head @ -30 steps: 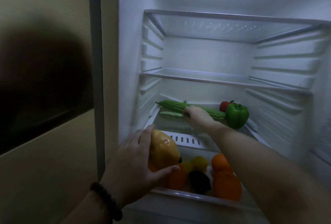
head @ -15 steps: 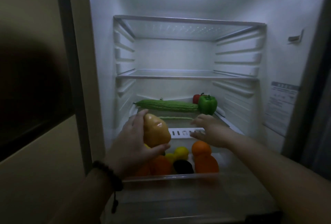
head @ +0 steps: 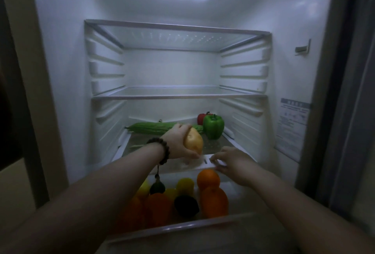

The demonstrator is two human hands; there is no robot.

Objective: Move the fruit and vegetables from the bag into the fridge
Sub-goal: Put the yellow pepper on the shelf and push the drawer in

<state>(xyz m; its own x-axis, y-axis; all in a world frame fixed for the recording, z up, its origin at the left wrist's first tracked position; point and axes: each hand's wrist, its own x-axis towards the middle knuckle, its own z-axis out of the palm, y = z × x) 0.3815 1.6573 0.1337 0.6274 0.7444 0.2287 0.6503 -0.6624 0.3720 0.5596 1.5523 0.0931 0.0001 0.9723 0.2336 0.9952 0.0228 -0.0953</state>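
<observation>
Left hand has carried potato onto shelf.

two hands are in view, the left hand and the right hand. one potato, one green pepper, one red pepper, one long green gourd. in the drawer: about four oranges, about three lemons, one dark fruit. three glass shelves.

Left hand clasped, right hand loosely spread.
</observation>
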